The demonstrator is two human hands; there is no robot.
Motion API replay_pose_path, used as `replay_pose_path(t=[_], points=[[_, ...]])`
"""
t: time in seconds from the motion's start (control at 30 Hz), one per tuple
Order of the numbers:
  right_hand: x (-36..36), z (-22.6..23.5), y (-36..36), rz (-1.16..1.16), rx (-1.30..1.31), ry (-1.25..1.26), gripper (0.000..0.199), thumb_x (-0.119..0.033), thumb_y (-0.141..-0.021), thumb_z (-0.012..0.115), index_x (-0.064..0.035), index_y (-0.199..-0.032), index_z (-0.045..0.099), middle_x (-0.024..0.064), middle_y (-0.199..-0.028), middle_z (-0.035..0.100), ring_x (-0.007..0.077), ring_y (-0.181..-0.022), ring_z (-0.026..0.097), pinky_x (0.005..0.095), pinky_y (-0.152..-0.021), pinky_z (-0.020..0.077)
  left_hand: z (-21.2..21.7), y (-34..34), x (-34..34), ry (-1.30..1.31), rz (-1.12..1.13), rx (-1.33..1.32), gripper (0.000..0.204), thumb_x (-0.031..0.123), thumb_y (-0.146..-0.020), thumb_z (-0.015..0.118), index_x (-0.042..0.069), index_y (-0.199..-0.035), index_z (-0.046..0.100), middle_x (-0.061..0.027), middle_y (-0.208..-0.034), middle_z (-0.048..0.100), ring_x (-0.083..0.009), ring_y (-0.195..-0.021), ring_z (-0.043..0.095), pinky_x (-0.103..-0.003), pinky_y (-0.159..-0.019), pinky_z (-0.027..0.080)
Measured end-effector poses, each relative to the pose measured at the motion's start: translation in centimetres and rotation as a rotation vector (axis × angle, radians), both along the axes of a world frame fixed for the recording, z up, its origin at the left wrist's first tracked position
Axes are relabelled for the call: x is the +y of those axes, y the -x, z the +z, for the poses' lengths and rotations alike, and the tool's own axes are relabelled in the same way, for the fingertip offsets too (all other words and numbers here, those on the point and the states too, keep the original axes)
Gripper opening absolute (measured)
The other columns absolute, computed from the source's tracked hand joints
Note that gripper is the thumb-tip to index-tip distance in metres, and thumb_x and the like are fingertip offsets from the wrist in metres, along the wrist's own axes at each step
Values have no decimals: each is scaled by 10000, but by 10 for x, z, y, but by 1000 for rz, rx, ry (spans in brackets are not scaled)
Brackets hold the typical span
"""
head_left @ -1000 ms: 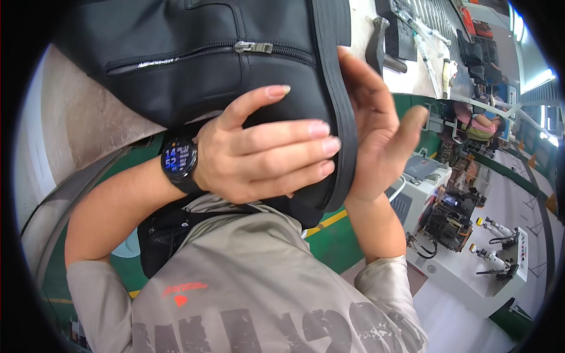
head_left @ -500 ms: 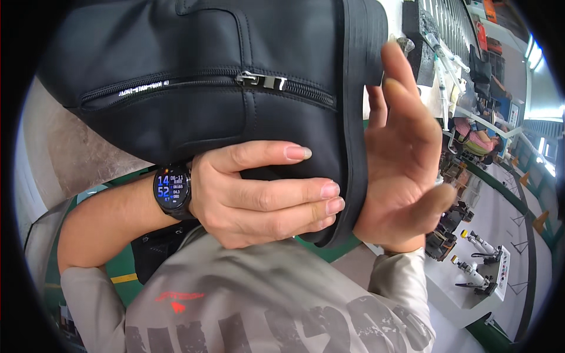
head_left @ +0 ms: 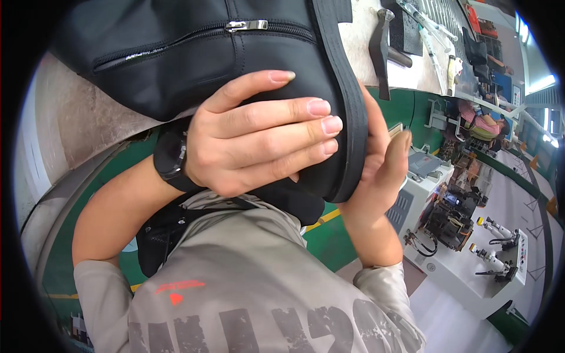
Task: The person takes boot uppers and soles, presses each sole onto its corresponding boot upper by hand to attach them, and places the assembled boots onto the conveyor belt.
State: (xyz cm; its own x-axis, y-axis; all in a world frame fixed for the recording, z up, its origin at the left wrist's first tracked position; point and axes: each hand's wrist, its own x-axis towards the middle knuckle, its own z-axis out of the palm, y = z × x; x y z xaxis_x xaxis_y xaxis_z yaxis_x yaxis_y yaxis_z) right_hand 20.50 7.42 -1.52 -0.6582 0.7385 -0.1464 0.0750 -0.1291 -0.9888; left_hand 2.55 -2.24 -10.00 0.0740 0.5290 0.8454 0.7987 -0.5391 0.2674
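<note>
Left hand (head_left: 253,138) is laid flat on the lower face of a black bag (head_left: 194,53), fingers (head_left: 276,112) extended and close together, thumb raised against the fabric; nothing is pinched, the palm only presses. A black watch (head_left: 170,156) is worn on that wrist. Right hand (head_left: 382,159) is set against the bag's right edge, just behind a black strap (head_left: 347,106), fingers straight and together; whether the bag is gripped there cannot be told. The bag is held up close before the chest, above a grey shirt (head_left: 247,282), its zipper pull (head_left: 247,25) near the top. A grey bench (head_left: 406,65) with tools is seen beyond, and a white stand (head_left: 471,265) with equipment lower right, over green floor (head_left: 329,241).
</note>
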Motion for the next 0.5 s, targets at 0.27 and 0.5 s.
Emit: replay_pose_path(t=[0.27,0.5], points=[[7,14,3,237,-199,-284,850,-196,-989,730,158,-1611,272,240,-1371,648,254,-1231,654,363,-1058,517,12,-3,-12,82,-47,-89,360,241,-899,821,41,-1193,761,-128,-1269,727,-313,-1257,684,-557,-1161,487],[-42,-15,-27,239,-223,-408,1049,-162,-887,835,119,-1656,180,262,-1605,443,326,-1456,508,412,-1198,414,-17,-17,-65,832,-530,-1710,578,248,-959,842,-11,-1407,584,-93,-1281,695,-185,-1157,666,-354,-1065,527]])
